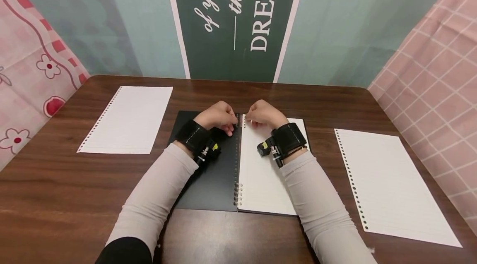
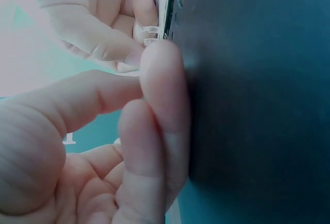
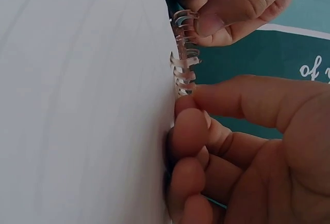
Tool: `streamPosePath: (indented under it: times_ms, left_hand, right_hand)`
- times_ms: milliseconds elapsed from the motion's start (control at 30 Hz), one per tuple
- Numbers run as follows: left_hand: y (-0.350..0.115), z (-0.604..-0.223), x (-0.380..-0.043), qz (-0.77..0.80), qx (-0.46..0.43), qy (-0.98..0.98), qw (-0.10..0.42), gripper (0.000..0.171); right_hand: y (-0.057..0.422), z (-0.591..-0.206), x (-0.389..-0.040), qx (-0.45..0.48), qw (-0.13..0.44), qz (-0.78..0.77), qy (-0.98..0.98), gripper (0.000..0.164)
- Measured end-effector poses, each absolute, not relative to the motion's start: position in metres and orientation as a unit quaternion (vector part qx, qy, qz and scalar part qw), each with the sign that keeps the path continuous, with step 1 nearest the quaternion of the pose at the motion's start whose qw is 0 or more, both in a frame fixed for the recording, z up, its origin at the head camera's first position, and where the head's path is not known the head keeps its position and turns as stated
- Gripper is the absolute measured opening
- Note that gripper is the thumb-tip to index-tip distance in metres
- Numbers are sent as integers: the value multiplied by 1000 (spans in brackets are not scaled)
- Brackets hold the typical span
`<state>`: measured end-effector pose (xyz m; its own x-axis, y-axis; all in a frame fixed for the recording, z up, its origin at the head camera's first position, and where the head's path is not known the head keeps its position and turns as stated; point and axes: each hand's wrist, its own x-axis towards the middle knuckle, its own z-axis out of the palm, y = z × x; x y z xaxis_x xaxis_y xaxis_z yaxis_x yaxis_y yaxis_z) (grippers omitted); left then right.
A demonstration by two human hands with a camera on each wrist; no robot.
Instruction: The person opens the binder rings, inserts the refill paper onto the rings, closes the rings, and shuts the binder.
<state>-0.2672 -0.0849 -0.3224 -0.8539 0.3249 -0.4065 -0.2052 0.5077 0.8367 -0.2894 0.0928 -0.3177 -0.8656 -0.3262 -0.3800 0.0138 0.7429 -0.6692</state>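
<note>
A loose-leaf notebook lies open on the table, its black cover [image 1: 208, 191] on the left and its white lined pages [image 1: 262, 179] on the right. Clear plastic binder rings [image 3: 184, 68] run along the middle; toward the near end they show in the head view. At the far end of this spine, my left hand [image 1: 220, 116] pinches the rings between thumb and finger, beside the cover. Close by on the page side, my right hand [image 1: 266, 114] pinches the same row of rings. Several rings between the hands stand apart in the right wrist view. Fingers partly hide the others.
One loose punched sheet [image 1: 126, 121] lies on the wooden table [image 1: 112, 193] at the far left. Another punched sheet [image 1: 395, 185] lies to the right. A printed curtain [image 1: 231, 61] hangs behind the table, with pink patterned cloths at both sides.
</note>
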Motion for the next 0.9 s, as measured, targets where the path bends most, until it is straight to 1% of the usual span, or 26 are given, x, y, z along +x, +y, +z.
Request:
streamPosePath:
  times_ms: [167,533,900]
  left_hand:
    - [-86,-317,-265,497,29,825,268,14]
    - [-92,-311,-263,471,37,844,254,17]
    - [-93,-307,-257,426,81,870,236,25]
  right_hand:
    - [93,-314,-290,-81,250,-357,896,14]
    - [95,-308,-290,-93,260,-343,898,18]
    - [97,-300,-285,-111,249,-323,907,21]
